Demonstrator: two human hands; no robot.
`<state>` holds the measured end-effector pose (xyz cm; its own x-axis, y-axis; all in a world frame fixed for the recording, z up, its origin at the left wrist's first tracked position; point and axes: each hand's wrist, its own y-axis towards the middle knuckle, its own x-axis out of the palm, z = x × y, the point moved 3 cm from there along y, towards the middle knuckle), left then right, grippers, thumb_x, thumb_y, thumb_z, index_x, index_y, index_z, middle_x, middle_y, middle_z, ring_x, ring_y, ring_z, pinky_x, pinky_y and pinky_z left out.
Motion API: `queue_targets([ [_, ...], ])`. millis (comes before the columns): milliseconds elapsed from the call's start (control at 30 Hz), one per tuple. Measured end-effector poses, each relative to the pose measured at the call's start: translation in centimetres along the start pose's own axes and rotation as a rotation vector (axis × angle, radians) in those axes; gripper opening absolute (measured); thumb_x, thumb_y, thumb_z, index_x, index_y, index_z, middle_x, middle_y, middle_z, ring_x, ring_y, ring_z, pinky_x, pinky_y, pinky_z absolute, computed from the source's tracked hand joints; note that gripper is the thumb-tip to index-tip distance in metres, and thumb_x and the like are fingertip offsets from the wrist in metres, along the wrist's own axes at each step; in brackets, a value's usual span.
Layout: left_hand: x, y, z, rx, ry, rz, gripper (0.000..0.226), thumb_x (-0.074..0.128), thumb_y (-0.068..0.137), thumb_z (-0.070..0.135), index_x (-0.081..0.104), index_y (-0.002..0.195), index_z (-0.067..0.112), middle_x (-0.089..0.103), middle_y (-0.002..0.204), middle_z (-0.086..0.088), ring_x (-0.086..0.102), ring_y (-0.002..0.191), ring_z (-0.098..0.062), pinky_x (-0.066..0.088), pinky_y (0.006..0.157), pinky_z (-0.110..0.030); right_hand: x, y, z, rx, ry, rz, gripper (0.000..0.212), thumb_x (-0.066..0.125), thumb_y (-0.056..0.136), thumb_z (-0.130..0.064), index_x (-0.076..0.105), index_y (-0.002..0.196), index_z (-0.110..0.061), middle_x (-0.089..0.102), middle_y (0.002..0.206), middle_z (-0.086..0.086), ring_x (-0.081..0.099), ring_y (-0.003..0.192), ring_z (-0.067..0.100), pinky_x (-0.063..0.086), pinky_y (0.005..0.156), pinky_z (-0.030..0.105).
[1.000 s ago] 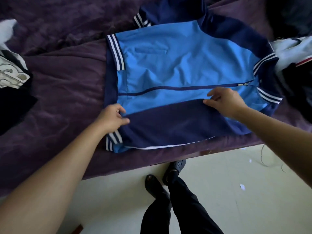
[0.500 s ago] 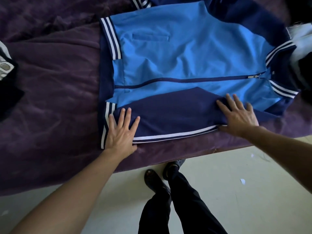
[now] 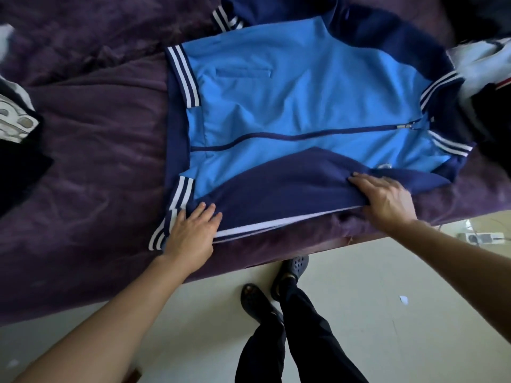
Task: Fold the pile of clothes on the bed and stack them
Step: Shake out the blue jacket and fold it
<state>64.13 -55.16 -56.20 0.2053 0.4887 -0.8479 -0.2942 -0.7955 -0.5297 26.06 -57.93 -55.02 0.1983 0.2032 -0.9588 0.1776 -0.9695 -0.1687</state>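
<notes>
- Blue and navy track jacket (image 3: 304, 106) is laid front up on the purple bed cover (image 3: 96, 161), near hem side close to the bed's edge.
- Near navy sleeve (image 3: 276, 189) is folded in across the front.
- Left hand (image 3: 190, 236) is pressed flat by the striped cuff, fingers straight and close together.
- Right hand (image 3: 387, 200) is laid on the sleeve's shoulder end, fingers extended and slightly spread. Nothing is gripped, and cloth is rucked at its fingertips.
- Step judged: the sleeve is being smoothed.
- To be done well: palms should be swept outward from the middle, the ruck eased out, and the fold line kept parallel to the zip (image 3: 304, 135).
- Far sleeve (image 3: 249, 12) is not yet folded in.
- Unfolded clothes (image 3: 486, 64) are heaped at the right.
</notes>
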Motion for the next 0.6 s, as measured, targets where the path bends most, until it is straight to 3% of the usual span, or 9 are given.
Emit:
queue_targets([
  [133,-0.7,-3.7,1.4,0.082,-0.139,-0.263,0.058,0.041,0.083,0.005,0.046,0.138,0.023,0.043,0.147,0.001,0.039,0.136,-0.019,0.035,0.108,-0.038,-1.6,-4.5,-0.4,0.088,-0.104,-0.435,0.049,0.055,0.088,-0.027,0.051,0.135,-0.039,0.059,0.134,-0.005,0.058,0.117,0.024,0.044,0.092,0.034],
  [200,-0.9,-4.9,1.2,0.082,-0.232,-0.345,0.054,0.039,0.082,0.004,0.051,0.132,0.021,0.051,0.140,-0.001,0.048,0.128,-0.023,0.041,0.104,-0.037,-1.7,-5.6,-0.3,0.083,-0.187,-0.548,0.050,0.046,0.089,-0.024,0.048,0.133,-0.047,0.061,0.129,-0.008,0.058,0.115,0.021,0.044,0.090,0.032],
  [300,-2.2,-4.2,-0.6,-0.001,-0.400,-0.379,0.039,0.041,0.084,0.005,0.058,0.117,0.019,0.060,0.122,-0.004,0.057,0.112,-0.024,0.047,0.093,-0.036,-2.9,-4.2,0.4,0.067,-0.191,-0.568,0.039,0.046,0.091,-0.031,0.053,0.128,-0.043,0.067,0.115,-0.005,0.061,0.107,0.021,0.047,0.084,0.032],
  [433,-6.3,0.1,-3.6,-0.052,-0.537,-0.279,0.014,0.048,0.080,-0.002,0.056,0.076,0.010,0.059,0.079,-0.011,0.059,0.077,-0.026,0.041,0.061,-0.031,-5.9,1.2,2.1,0.102,-0.185,-0.470,0.027,0.049,0.094,-0.037,0.060,0.120,-0.034,0.067,0.115,0.000,0.061,0.109,0.027,0.047,0.082,0.034],
  [533,-10.4,3.8,-6.7,-0.144,-0.634,-0.076,0.019,0.058,0.077,-0.004,0.057,0.064,0.010,0.061,0.069,-0.013,0.057,0.065,-0.025,0.041,0.057,-0.032,-9.1,7.1,3.5,0.140,-0.067,-0.328,0.019,0.059,0.092,-0.034,0.067,0.104,-0.023,0.069,0.102,0.010,0.064,0.098,0.032,0.044,0.073,0.035],
  [600,-12.6,6.4,-9.0,-0.228,-0.758,0.008,0.017,0.062,0.078,-0.003,0.064,0.072,0.012,0.064,0.070,-0.011,0.057,0.063,-0.021,0.042,0.059,-0.030,-10.8,11.5,4.9,0.154,0.019,-0.301,0.014,0.063,0.090,-0.027,0.069,0.096,-0.017,0.068,0.095,0.014,0.063,0.091,0.034,0.047,0.076,0.039],
])
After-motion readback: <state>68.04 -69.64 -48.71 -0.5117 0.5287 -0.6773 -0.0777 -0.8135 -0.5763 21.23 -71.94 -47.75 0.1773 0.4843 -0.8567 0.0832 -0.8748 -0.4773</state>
